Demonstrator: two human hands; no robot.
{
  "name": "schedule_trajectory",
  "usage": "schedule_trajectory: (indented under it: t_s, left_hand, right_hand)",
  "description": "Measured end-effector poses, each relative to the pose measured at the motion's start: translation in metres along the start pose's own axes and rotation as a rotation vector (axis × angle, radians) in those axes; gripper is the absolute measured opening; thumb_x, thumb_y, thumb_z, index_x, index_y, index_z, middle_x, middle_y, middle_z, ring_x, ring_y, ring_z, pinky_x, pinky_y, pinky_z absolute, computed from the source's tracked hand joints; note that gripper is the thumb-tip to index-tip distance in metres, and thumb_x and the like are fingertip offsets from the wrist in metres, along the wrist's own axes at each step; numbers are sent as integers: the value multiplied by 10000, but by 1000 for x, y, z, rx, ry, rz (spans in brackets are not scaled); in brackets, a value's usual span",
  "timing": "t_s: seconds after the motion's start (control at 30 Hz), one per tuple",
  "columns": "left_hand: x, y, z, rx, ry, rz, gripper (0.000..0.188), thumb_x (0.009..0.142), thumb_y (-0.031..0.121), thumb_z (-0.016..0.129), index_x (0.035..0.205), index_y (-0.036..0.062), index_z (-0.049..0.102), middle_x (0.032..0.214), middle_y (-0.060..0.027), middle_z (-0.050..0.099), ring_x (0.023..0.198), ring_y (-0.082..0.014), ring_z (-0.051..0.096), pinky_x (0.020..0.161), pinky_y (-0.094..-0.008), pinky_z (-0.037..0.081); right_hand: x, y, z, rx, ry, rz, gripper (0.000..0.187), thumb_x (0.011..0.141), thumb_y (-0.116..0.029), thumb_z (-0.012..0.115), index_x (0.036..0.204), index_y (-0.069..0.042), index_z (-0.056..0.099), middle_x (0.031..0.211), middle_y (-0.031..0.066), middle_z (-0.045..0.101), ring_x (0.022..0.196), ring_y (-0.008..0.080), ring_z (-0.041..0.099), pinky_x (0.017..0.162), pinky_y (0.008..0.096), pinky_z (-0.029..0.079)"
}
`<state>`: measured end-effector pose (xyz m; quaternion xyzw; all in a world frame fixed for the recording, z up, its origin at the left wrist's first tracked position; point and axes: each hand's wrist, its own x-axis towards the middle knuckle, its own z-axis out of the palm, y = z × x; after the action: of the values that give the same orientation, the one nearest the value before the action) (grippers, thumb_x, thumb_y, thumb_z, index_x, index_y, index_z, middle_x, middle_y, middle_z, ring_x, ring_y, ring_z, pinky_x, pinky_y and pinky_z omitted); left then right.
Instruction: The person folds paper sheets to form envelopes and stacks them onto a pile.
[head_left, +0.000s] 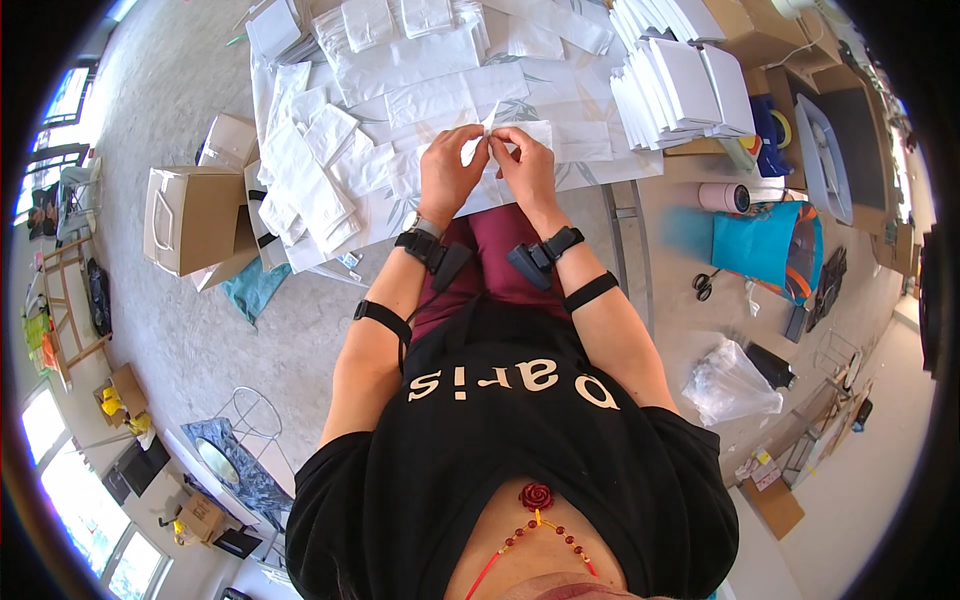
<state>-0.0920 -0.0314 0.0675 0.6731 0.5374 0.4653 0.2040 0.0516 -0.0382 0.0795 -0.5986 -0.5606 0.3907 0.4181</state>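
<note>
White and slender, a strip (493, 114) rises from between the meeting fingertips of a worker's (480, 455) left hand (452, 172) and right hand (528, 172), near the close edge of a table under a leaf-print cover (590, 173). Thumb and forefinger of each hand appear pinched together on its lower end, neither hand nearer. Its long axis points away from the body, toward flat white packets (456, 95) just beyond; whether it is paper or plastic, one cannot tell.

Pinching with left hand (450, 172) and right hand (528, 168), fingertips (474, 131) close together at the grip. Slanting in with both forearms (580, 264), from below left and below right of it.
</note>
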Motion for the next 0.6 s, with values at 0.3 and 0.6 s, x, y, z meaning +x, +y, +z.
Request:
schedule_trajectory:
  t_s: [0.3, 0.6]
  left_hand:
    - [-1, -3, 8, 29, 31, -95, 137, 866, 95, 744, 984, 26, 745, 954, -150, 762, 879, -329, 729, 787, -402, 577]
    - [-2, -17, 8, -71, 111, -302, 220, 940, 152, 734, 1060, -32, 748, 944, -168, 788, 843, -223, 773, 785, -332, 591]
  right_hand:
    - [-2, 7, 1, 14, 44, 25, 142, 968, -146, 692, 1034, -27, 734, 862, 81, 773, 553, 184, 704, 553, 309, 532]
    - [-1, 24, 0, 148, 76, 108, 157, 964, -128, 684, 1016, 15, 722, 861, 73, 768, 543, 147, 692, 521, 285, 518]
